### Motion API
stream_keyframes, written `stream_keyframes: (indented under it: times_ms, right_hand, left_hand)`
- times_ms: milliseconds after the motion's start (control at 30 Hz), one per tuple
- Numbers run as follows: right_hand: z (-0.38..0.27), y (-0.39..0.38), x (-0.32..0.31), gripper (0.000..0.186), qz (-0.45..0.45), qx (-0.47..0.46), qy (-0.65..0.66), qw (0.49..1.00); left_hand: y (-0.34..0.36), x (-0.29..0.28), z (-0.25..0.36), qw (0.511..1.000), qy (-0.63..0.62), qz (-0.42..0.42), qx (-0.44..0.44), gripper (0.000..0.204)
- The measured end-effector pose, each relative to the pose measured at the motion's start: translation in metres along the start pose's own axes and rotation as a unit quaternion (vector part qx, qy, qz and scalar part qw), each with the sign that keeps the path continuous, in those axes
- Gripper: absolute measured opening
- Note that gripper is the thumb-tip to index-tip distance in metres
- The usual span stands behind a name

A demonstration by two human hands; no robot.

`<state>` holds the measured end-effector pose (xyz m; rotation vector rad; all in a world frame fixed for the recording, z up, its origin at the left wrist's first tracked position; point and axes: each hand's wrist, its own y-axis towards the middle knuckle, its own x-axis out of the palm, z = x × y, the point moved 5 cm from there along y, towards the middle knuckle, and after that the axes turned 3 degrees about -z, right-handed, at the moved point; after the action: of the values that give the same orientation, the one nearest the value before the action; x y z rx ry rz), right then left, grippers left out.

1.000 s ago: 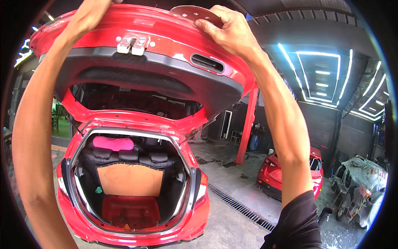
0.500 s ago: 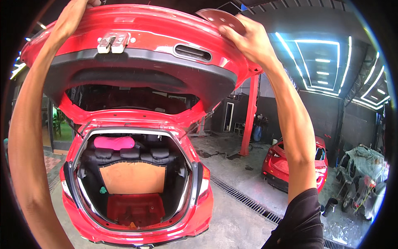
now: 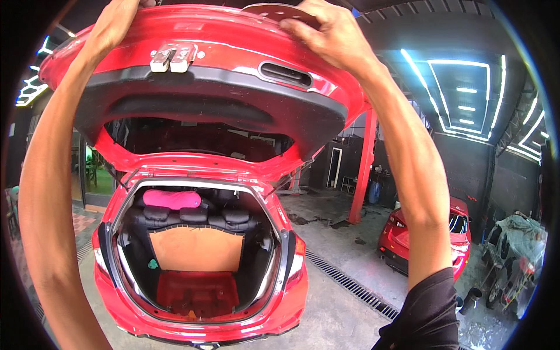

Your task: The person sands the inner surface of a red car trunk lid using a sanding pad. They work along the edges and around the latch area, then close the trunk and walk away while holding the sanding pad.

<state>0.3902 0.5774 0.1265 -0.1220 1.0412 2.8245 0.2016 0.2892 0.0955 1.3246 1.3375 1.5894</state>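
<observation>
The raised red tailgate of a hatchback stretches overhead, with a metal latch and an oval slot on its underside. My right hand pinches a thin brown sanding disc with holes in it. The disc lies against the tailgate's upper edge, and my thumb is on its near face. At the left end of that edge is my left hand. Its fingers are mostly hidden or cut off by the top of the picture, so its grip does not show.
Below is the open boot, with an orange-brown panel, a red floor well and a pink roll. A red post, another red car and a plastic-covered heap stand to the right. A drain grate crosses the floor.
My right hand has slid the sanding disc leftward along the tailgate edge. The view has shifted a little, so the car sits farther right. My left hand stays at the tailgate's left end.
</observation>
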Motion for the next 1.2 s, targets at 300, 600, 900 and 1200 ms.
stream_keyframes:
  times_ms: [300, 600, 900, 1200]
  right_hand:
    - [-0.045, 0.068, 0.037, 0.017, 0.054, -0.161, 0.004, 0.985]
    - [0.033, -0.096, -0.029, 0.016, 0.123, 0.056, -0.122, 0.983]
    - [-0.198, -0.084, 0.088, 0.038, 0.139, 0.173, -0.033, 0.975]
    - [-0.214, -0.082, 0.119, 0.074, 0.087, 0.180, 0.044, 0.979]
  left_hand:
    - [-0.004, 0.004, -0.002, 1.000, 0.004, -0.026, -0.001, 0.100]
    - [0.050, -0.025, -0.050, 0.997, -0.061, -0.029, 0.047, 0.069]
    - [-0.185, 0.041, 0.112, 0.922, -0.309, -0.205, -0.109, 0.067]
    - [-0.179, -0.046, -0.015, 0.935, -0.222, -0.190, -0.201, 0.031]
